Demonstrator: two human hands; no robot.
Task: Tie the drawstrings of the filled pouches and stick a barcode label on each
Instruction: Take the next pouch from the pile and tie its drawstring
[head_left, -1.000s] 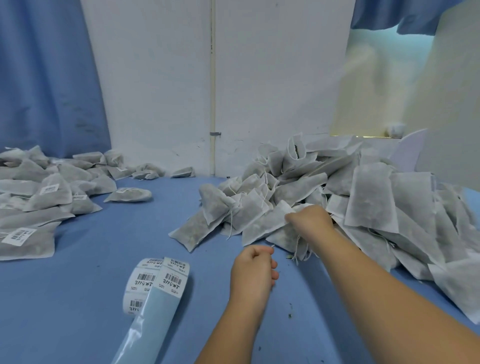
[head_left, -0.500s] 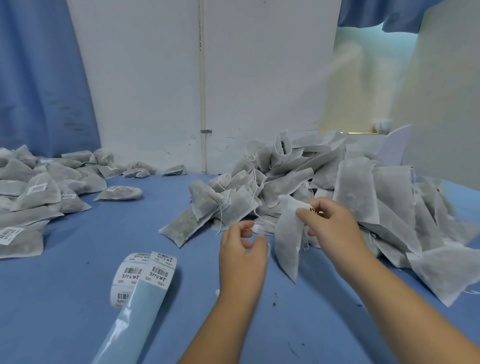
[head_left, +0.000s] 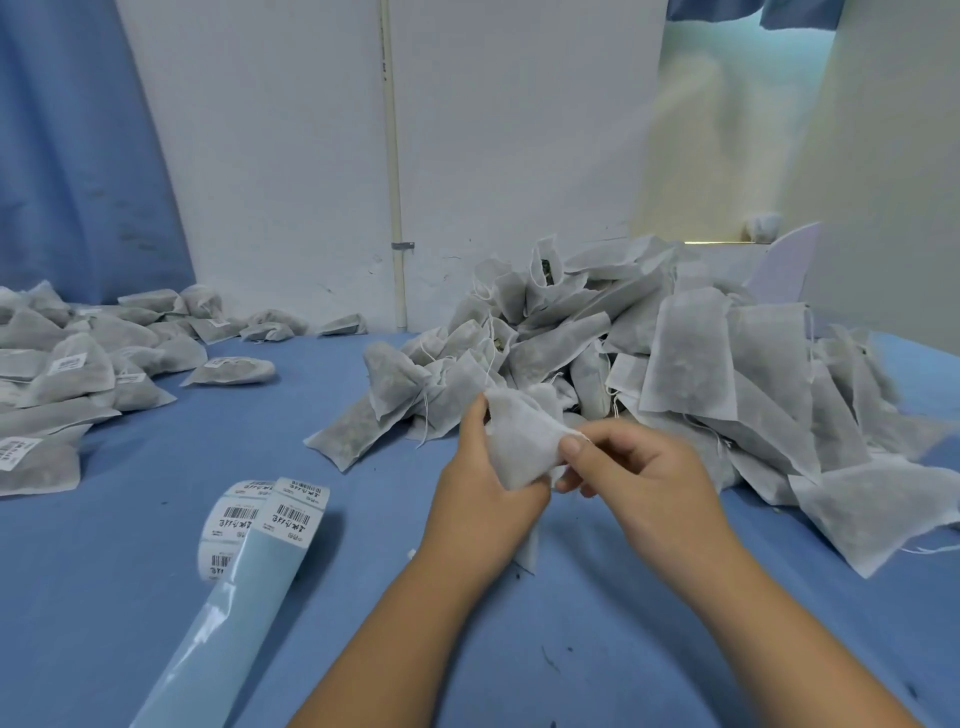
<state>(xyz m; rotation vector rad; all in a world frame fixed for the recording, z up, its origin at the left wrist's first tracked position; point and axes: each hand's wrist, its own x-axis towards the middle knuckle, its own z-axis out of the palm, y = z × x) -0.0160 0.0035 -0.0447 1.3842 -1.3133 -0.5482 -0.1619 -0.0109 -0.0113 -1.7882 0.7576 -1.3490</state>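
White non-woven pouch (head_left: 519, 441), filled, held in both hands just above the blue worktop (head_left: 156, 597), in front of the heap.
Fabric thin and half-translucent, mottled grey where the dark filling shows through; body crumpled, one end hanging below the left hand (head_left: 483, 499). Left hand grips the pouch's left side, thumb along its edge and fingers curled behind it. Right hand (head_left: 644, 473) pinches the pouch's right corner between thumb and forefinger, the other fingers loosely curled; whether a drawstring lies in that pinch cannot be told. Heap of like pouches (head_left: 675, 364) just behind, loose strings trailing from several. Labelled pouches (head_left: 62, 374) lie well apart at far left. Roll of barcode labels (head_left: 244, 519) lies near the left hand, its pale blue backing strip (head_left: 223, 623) trailing toward the viewer.
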